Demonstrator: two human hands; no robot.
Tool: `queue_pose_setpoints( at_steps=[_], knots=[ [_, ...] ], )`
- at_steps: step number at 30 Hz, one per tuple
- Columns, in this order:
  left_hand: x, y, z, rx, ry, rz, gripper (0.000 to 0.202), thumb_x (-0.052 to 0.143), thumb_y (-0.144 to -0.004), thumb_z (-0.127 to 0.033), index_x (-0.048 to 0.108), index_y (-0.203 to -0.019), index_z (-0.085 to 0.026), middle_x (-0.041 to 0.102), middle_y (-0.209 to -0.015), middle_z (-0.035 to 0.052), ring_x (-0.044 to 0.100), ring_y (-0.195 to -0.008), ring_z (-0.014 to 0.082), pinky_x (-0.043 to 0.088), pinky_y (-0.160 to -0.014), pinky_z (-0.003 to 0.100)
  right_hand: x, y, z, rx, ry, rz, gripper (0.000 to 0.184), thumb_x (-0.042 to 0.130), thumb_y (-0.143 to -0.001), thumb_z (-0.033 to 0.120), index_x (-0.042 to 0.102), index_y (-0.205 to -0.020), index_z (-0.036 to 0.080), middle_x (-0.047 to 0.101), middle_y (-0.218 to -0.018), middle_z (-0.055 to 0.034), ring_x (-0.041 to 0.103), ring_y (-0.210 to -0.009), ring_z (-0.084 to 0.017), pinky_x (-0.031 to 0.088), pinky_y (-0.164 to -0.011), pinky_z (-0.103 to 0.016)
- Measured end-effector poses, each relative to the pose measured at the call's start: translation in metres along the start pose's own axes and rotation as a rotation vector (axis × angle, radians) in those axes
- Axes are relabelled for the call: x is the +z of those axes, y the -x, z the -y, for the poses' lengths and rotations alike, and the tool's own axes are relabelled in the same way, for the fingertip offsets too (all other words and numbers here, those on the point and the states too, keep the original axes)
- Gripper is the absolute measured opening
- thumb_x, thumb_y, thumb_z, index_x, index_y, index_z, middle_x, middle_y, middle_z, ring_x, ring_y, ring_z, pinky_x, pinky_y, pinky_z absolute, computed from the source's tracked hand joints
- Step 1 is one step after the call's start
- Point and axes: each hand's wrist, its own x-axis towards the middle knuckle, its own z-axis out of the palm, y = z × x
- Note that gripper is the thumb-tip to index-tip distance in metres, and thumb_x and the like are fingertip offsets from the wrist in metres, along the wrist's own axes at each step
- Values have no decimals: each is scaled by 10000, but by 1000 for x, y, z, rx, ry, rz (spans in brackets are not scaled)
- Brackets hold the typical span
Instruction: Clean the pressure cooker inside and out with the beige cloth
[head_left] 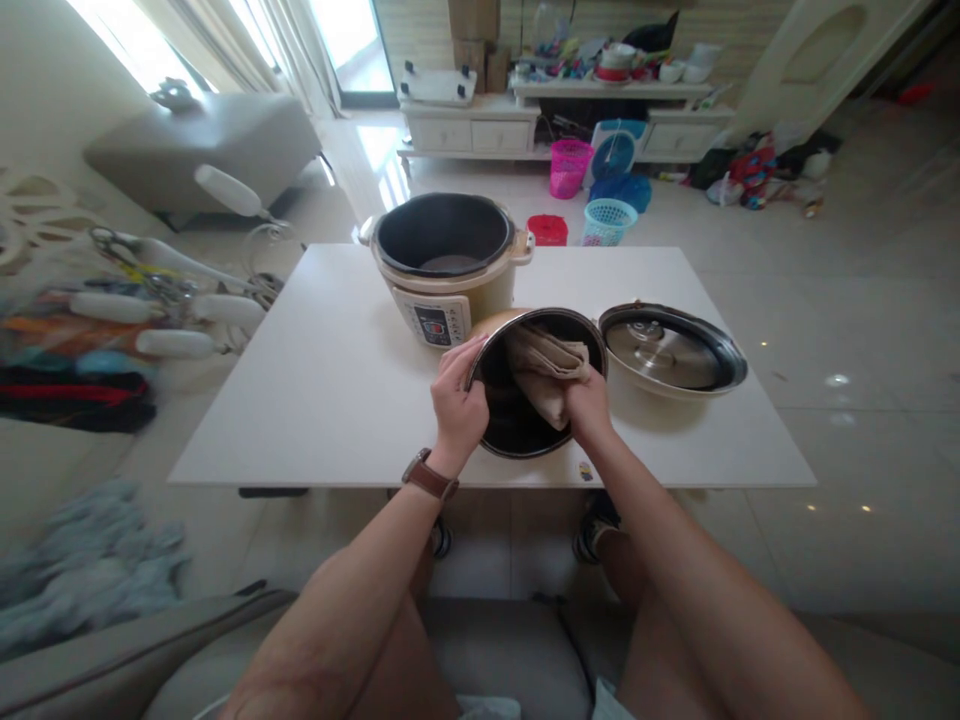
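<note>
A dark inner pot [517, 420] is tilted toward me on the white table [315, 400]. My left hand [457, 400] grips its left rim, fingers curled over the edge. Inside the pot, my right hand [589, 405] presses a beige cloth [544, 365] against the inner wall. Just behind stands a cream electric cooker [446, 265], open and without a lid. A steel lid [671, 350] lies upside down on the table to the right of the pot.
A sofa edge [112, 660] and my knees are below the table's near edge. A drying rack with clothes [135, 310] stands at the left. Plastic baskets [607, 220] and a TV cabinet [480, 130] lie beyond the table.
</note>
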Motion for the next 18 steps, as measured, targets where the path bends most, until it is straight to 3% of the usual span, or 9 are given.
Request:
queue_pose_setpoints(
  at_steps=[2,4,6,8,10,13,18],
  knots=[
    [3,2,0,-23,-9,-19,574,528,-791,8,794,-1241,-229,794,-1281,53,704,-1258,238,539,-1172,459,13,9,0,-52,-8,87,572,530,-845,203,675,-1396,153,742,-1408,-107,686,-1301,-241,513,-1145,-388],
    [5,4,0,-32,-23,-36,478,566,-855,-36,792,-1234,-222,794,-1272,63,708,-1246,236,548,-1157,455,24,22,4,-142,95,302,621,509,-803,128,683,-1398,166,747,-1404,-92,673,-1322,-234,485,-1176,-385],
    [5,5,1,-21,-35,-58,384,596,-905,-83,791,-1209,-213,798,-1250,70,716,-1223,230,561,-1132,444,27,33,11,-239,280,561,628,506,-794,86,708,-1378,192,761,-1380,-82,683,-1301,-237,503,-1142,-365],
    [3,3,2,3,-46,-72,318,613,-918,-99,791,-1159,-207,807,-1207,68,732,-1181,224,575,-1100,436,22,38,20,-279,557,736,557,541,-825,92,753,-1319,238,776,-1350,-79,706,-1256,-260,535,-1072,-357],
    [-3,-1,2,19,-68,-74,263,628,-896,-87,783,-1073,-204,816,-1134,56,747,-1125,224,586,-1070,437,13,37,27,-254,864,776,469,573,-871,124,793,-1254,283,785,-1324,-84,727,-1220,-290,552,-1013,-366],
    [-12,-10,0,18,-121,-43,239,653,-821,-57,744,-988,-202,808,-1074,49,751,-1087,240,586,-1064,455,0,32,35,-207,1157,725,431,558,-918,143,818,-1222,303,795,-1289,-104,744,-1189,-315,557,-967,-384],
    [-16,-13,1,35,-91,112,663,515,-723,47,727,-1291,-221,758,-1343,61,678,-1306,239,505,-1212,450,-2,33,39,-238,1239,689,395,532,-921,128,833,-1156,230,805,-1219,-159,757,-1150,-319,545,-976,-390]
  ],
)
